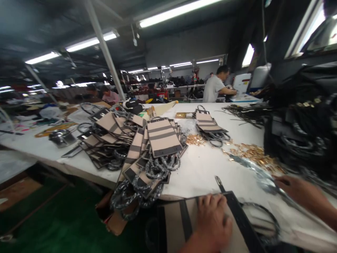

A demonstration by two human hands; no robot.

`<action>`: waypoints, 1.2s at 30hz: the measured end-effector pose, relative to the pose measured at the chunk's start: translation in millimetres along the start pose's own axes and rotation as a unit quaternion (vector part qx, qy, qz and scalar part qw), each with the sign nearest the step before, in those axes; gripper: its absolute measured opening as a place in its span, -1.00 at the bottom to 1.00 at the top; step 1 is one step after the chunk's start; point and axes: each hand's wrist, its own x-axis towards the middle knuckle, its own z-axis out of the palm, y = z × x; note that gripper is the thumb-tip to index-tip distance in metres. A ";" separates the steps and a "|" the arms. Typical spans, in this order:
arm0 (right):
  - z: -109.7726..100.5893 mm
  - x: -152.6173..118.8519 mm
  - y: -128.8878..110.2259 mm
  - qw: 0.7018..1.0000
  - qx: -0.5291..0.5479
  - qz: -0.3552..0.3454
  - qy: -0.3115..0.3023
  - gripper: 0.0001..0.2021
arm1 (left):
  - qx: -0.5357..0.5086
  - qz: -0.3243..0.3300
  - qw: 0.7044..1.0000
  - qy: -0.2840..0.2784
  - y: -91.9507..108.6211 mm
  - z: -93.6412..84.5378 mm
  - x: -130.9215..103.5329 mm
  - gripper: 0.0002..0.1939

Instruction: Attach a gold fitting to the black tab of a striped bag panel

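Note:
My left hand rests on a beige panel with dark stripes and a black border at the near table edge, its fingers curled over the panel's far side. A black round handle lies to the panel's right, and a dark strap with a metal end sticks out beyond it. On the right, my right hand is low over the table beside a clear plastic bag; its fingertips are blurred. Gold-coloured metal pieces are scattered just beyond that hand.
Piles of striped panels with wrapped handles cover the middle and left of the white table. A metal container stands left. Black straps and dark bags lie right. A person works beyond the table.

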 end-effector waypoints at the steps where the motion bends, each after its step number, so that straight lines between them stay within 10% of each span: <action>1: -6.7 -3.5 -4.7 0.998 -0.028 0.021 -0.050 -0.81 | -0.002 -0.008 1.000 -0.002 3.6 -4.5 1.4 -0.46; 17: -29.7 -39.4 -53.8 0.988 0.080 0.092 -0.090 -0.68 | 0.035 0.011 0.999 -0.016 10.0 -9.5 16.8 -0.45; 26: 24.7 -86.7 -158.7 0.951 0.226 0.058 -0.205 -0.68 | 0.009 0.011 1.000 -0.010 10.1 -10.2 17.2 -0.47; 36: 53.0 -91.1 -166.3 0.960 0.203 0.029 -0.193 -0.71 | -0.011 -0.026 0.999 0.043 9.6 2.4 28.8 -0.59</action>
